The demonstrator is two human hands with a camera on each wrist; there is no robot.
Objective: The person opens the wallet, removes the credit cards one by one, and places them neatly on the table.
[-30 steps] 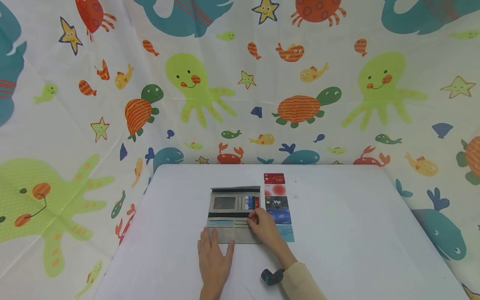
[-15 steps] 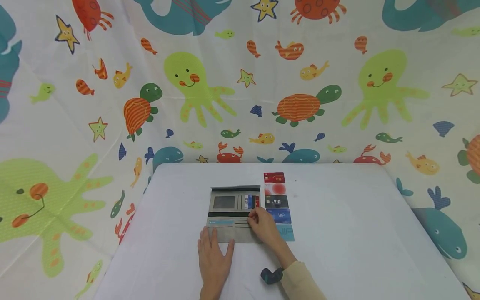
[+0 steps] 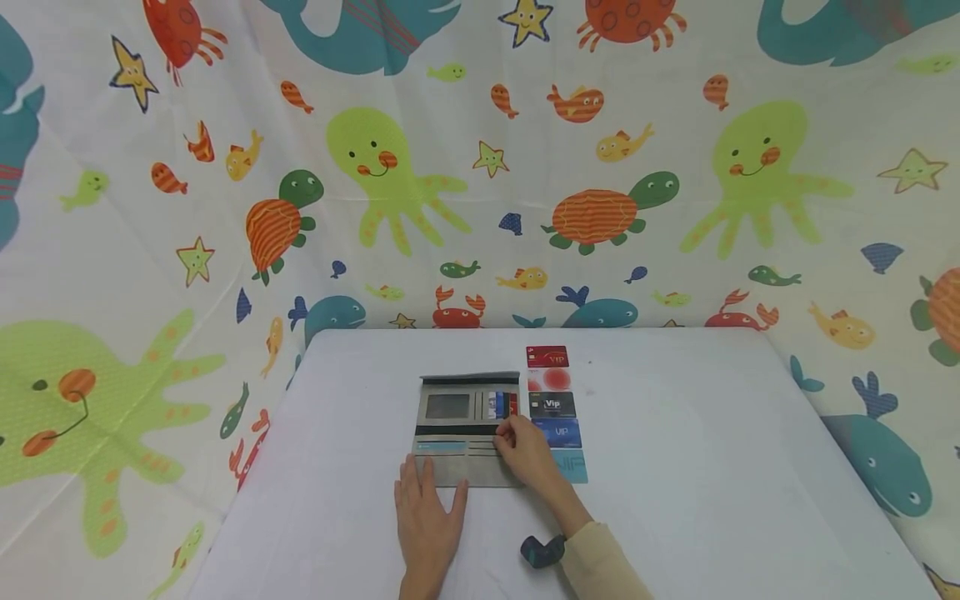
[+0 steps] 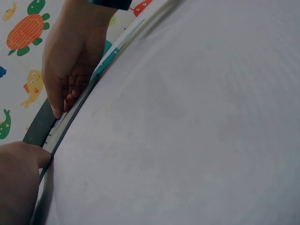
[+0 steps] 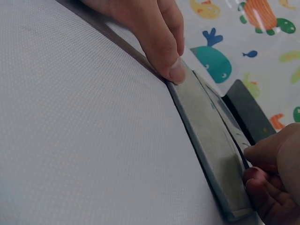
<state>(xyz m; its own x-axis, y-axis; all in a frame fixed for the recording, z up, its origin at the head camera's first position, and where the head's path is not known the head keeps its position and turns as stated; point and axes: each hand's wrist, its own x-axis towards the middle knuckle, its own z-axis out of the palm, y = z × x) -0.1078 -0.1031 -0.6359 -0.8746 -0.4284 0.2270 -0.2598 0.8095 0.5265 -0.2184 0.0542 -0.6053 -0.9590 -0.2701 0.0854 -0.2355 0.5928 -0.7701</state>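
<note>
A grey wallet [image 3: 480, 478] lies unfolded on the white table. My left hand [image 3: 429, 521] rests on its near left corner with the fingers straight; in the right wrist view the left thumb [image 5: 176, 74] presses the wallet's near edge. Over the lower right slots, my right hand [image 3: 531, 454] has its fingers curled, and thumb and forefinger pinch at a slot edge. Whether a card is between them I cannot tell. A light blue card [image 3: 441, 447] sits in the lower left slot. Several cards [image 3: 502, 405] stick out of the upper right slots, beside a dark clear window [image 3: 448, 406].
Right of the wallet, a column of loose cards runs down the table [image 3: 712, 467]: red [image 3: 547, 356], white with red [image 3: 550, 380], black [image 3: 552, 405], blue [image 3: 558, 432] and light blue [image 3: 573, 467]. A sea-animal cloth [image 3: 480, 200] hangs behind. A dark device [image 3: 543, 552] is on my right wrist.
</note>
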